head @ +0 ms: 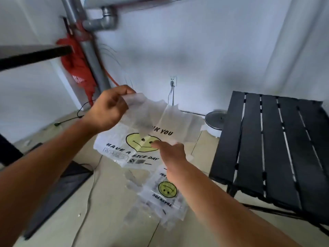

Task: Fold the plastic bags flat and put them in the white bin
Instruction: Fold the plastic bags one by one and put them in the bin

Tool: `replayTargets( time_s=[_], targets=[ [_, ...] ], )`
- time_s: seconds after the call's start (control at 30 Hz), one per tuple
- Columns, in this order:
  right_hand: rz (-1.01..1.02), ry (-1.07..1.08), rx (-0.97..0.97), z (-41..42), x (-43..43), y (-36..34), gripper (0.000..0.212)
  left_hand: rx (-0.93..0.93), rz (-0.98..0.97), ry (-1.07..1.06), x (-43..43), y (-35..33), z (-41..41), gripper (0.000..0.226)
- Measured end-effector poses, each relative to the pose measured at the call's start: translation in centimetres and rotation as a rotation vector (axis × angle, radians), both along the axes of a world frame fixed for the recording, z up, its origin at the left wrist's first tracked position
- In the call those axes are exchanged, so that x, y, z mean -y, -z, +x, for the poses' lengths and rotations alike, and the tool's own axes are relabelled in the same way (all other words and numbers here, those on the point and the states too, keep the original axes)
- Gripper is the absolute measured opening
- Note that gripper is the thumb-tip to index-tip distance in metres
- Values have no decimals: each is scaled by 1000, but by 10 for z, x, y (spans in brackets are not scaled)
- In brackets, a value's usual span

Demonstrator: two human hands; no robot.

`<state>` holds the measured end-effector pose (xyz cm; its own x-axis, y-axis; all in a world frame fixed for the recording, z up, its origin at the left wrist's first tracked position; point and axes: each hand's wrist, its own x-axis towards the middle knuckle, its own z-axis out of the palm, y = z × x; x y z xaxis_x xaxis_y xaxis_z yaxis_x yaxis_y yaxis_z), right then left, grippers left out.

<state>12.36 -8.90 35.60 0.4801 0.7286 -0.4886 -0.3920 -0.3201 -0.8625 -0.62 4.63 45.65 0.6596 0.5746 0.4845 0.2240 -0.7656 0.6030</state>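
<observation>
The left hand (108,109) is raised in the middle of the view, its fingers curled and pinching the top edge of one handle of a clear plastic bag (114,138). The bag hangs open-faced in the air over the floor, printed with a yellow smiley and the words THANK YOU and HAVE A NICE DAY. The right hand (171,155) is lower and just right of the print, with one finger stretched out onto the smiley. A strip of plastic lies around this hand, but I cannot tell whether the fingers grip it or only touch it.

Beneath the right forearm, nearer than the held bag, a pile of bags (160,200) of the same print lies crumpled on the tiled floor (110,216), its smiley upside down.

The white bin (212,133) stands on the floor far right of the held bag, by the wall, with a round grey lid (215,119) on top; it sits just left of the far corner of a black slatted table (276,148), which fills the right side.

At far left a grey pipe (97,65) runs up the wall with a red cloth (78,68) hanging beside it. A wall socket (173,81) shows behind the bag, and a flat black panel (58,191) lies on the floor near left
</observation>
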Motion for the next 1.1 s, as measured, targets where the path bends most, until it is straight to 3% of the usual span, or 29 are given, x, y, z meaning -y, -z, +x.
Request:
replayTargets(
  time_s=[0.07,0.13,0.17,0.2,0.27,0.3,0.37,0.43,0.5,0.63,0.67,0.77,0.83,0.97,1.03,1.1],
  targets=[
    [99,57,-34,16,15,-48,66,43,36,36,16,-33,11,28],
    [174,144,-80,49,37,-80,60,75,15,88,37,-58,29,16],
    [186,162,-109,71,52,-92,56,94,14,103,49,-71,41,24],
    [222,172,-140,93,68,-101,45,120,25,130,60,-80,54,31],
    [304,192,-195,136,106,-115,28,143,4,202,79,-92,83,24],
    [319,181,-207,153,122,-115,33,145,-25,239,87,-96,96,18],
    [315,153,-192,186,156,-115,67,151,-91,307,109,-103,130,14],
    [309,113,-146,209,186,-115,85,151,-167,403,136,-109,166,22],
    [301,73,-107,228,208,-112,85,138,-306,514,163,-114,200,18],
    [301,4,-135,265,244,-94,50,53,-769,788,215,-126,265,18],
    [305,-20,-147,273,253,-88,54,7,-847,869,226,-128,279,19],
    [385,-69,-201,297,277,-69,91,-38,-929,1085,252,-131,313,28],
    [491,-71,-263,310,291,-63,103,-39,-953,1122,259,-131,327,35],
    [692,35,-303,329,317,-74,66,-8,-991,1101,247,-125,351,26],
    [761,84,-241,337,328,-89,27,-29,-860,946,239,-121,355,16],
    [749,224,-42,345,334,-107,3,-24,-638,724,229,-119,355,14]
  ],
)
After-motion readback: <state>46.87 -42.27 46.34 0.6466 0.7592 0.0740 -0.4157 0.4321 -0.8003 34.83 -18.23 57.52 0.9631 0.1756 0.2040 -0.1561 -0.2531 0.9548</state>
